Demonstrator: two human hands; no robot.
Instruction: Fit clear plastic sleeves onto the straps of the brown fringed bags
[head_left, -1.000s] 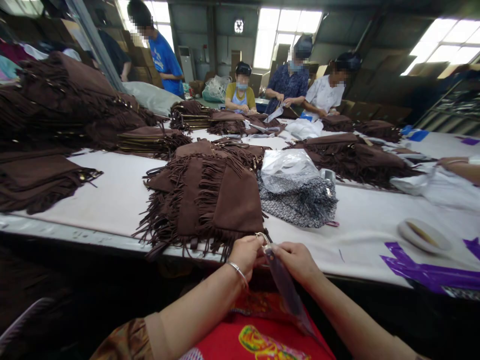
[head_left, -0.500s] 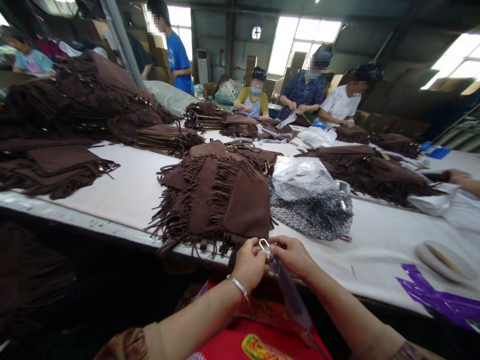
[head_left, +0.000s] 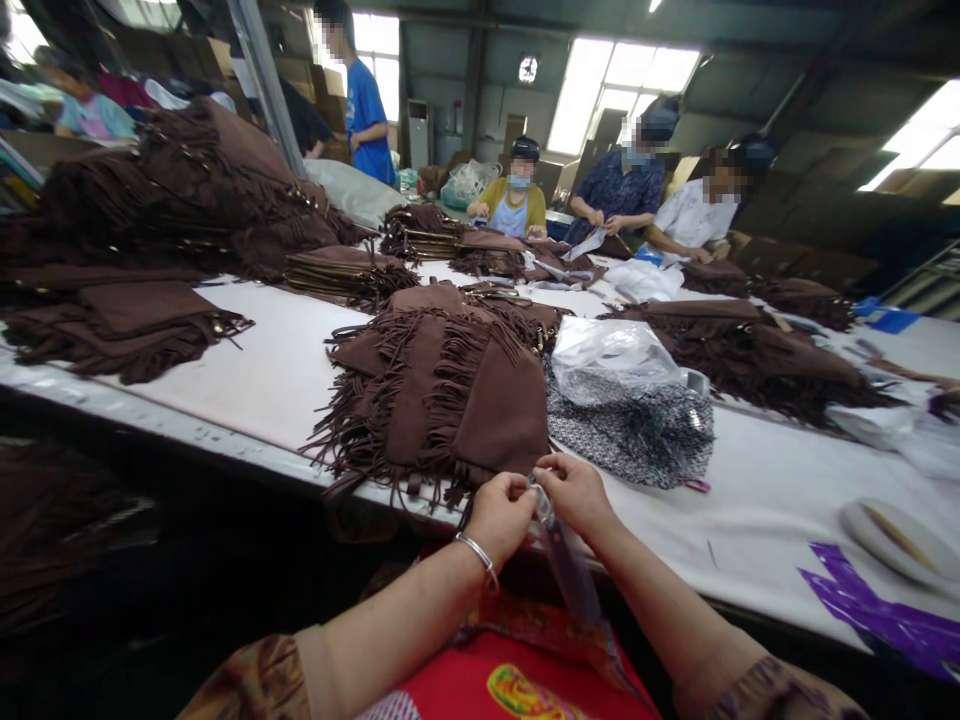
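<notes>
At the table's front edge, my left hand point(head_left: 501, 514) and my right hand point(head_left: 579, 496) meet, both closed in a pinch. Between them hangs a dark strap in a clear plastic sleeve point(head_left: 565, 565), its top end at my fingertips and its lower end over my red apron point(head_left: 480, 680). The strap's metal clasp is mostly hidden by fingers and plastic. Just beyond my hands lies a pile of brown fringed bags point(head_left: 501, 412). To its right, a crumpled clear plastic bag point(head_left: 611, 355) rests on black-and-white woven fabric point(head_left: 637, 430).
Stacks of brown fringed pieces point(head_left: 217, 190) fill the left of the white table point(head_left: 277, 370); another stack point(head_left: 757, 350) lies right. A tape roll point(head_left: 896, 540) and purple plastic point(head_left: 885, 610) are near the right edge. Several people work across the table.
The gold clasp that showed between my fingers is now mostly covered. My right hand has moved slightly up and inward over the strap's top end. The view has shifted a little.
</notes>
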